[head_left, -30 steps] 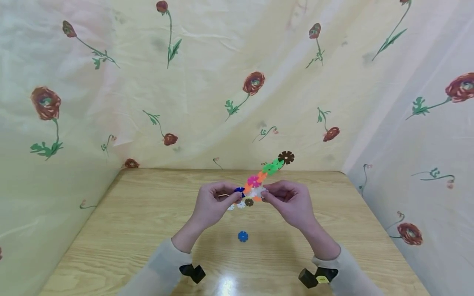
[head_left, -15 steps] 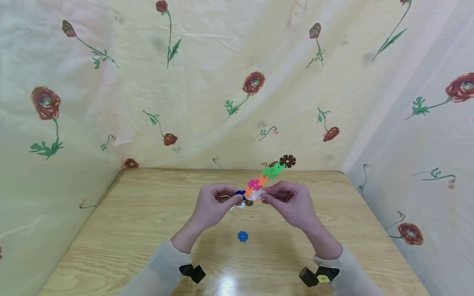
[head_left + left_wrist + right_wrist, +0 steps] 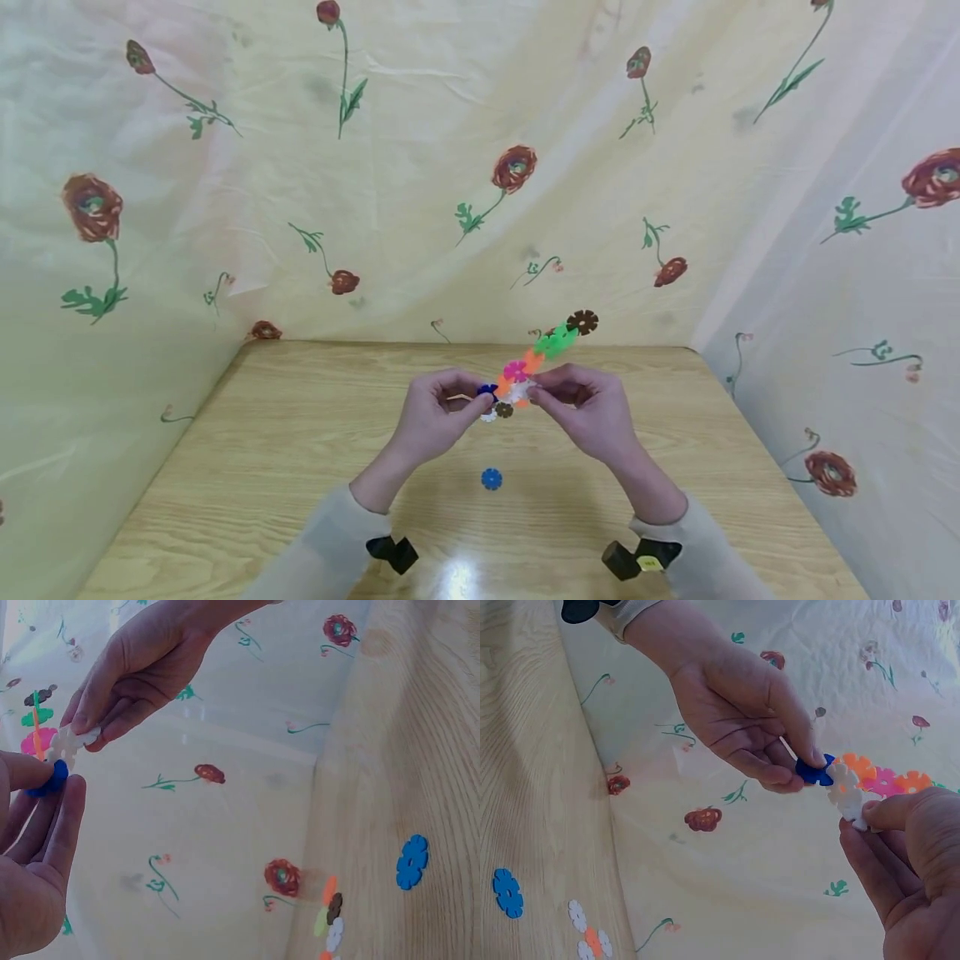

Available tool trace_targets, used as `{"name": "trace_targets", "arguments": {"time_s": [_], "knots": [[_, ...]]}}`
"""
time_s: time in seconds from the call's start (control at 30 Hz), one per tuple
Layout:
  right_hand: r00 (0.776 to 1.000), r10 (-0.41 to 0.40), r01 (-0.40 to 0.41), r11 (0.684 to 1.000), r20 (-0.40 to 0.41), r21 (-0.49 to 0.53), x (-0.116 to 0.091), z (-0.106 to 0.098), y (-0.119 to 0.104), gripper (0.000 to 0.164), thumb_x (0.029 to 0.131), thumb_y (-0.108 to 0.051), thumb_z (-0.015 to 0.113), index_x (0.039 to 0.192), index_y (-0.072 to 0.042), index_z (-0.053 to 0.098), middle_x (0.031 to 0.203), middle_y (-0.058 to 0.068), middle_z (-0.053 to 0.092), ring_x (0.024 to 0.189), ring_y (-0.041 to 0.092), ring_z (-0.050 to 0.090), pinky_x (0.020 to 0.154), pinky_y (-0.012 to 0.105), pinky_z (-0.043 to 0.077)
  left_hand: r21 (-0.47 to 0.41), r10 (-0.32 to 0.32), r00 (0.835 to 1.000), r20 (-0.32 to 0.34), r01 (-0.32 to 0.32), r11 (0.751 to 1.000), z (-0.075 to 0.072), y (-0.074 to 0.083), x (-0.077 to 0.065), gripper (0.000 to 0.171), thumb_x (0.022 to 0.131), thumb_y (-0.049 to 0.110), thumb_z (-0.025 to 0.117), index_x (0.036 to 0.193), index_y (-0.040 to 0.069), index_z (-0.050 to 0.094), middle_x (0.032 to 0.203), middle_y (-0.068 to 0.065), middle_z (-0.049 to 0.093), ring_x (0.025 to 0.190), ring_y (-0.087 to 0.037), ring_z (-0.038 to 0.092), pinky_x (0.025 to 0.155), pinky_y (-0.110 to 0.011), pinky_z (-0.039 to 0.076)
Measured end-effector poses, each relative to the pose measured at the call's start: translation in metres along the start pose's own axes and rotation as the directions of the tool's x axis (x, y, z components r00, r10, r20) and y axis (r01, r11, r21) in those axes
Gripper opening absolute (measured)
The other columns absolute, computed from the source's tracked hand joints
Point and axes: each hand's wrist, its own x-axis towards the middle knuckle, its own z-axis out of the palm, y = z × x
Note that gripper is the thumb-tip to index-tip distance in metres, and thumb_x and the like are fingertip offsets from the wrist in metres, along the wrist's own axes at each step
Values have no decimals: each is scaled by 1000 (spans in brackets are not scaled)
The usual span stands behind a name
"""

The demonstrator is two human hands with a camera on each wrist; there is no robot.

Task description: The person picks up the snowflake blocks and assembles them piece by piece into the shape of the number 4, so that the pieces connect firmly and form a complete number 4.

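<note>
L hand sits ctr-left, R hand ctr-right — disc chain btwn them, slanting up to the R! Loose discs on table just below it, lone disc nearer bottom ctr — cloth behind, across the top.

Dark-blue disc partly covered by left fingers, green discs blurred together — sleeves cut off below.

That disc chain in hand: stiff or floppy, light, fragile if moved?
The disc chain is probably fairly stiff: its far end juts out unsupported without visible droop. Likely light, since its pieces look thin. Twisting or knocking might pull it apart, as those pieces appear joined only at their edges.
</note>
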Motion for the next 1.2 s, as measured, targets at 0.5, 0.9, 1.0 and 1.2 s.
{"name": "trace_targets", "arguments": {"time_s": [0.5,0.9,1.0,1.2], "knots": [[1000,1,0,998,23,-58,-1,9,0,13,88,10,80,97,1,80,94,21,81,81,2,77,70,24,65,141,-21,999,51,14,990,9,1,1,37,91,9,84,127,7,74,122,-11,76,101,-13,73,90,-24,63],[999,-6,8,999,33,-45,-2,5,2,15,89,13,76,100,3,79,97,23,80,82,3,77,71,23,65,121,-99,993,71,90,989,6,-1,1,36,93,12,84,128,8,74,126,-11,77,106,-21,75,94,-27,63],[1000,2,0,998,29,-68,-1,1,3,15,93,12,72,103,3,79,97,22,81,83,2,77,72,22,65,124,-132,990,48,125,984,2,-1,0,38,93,13,84,129,9,74,127,-10,76,109,-21,75,96,-29,63],[994,107,-104,983,13,-153,0,-7,13,12,98,2,71,106,-1,80,98,17,82,85,10,80,73,21,64,147,-146,989,14,142,979,-3,-1,-1,37,93,15,84,129,10,74,126,-10,77,111,-22,75,98,-31,63]]}}
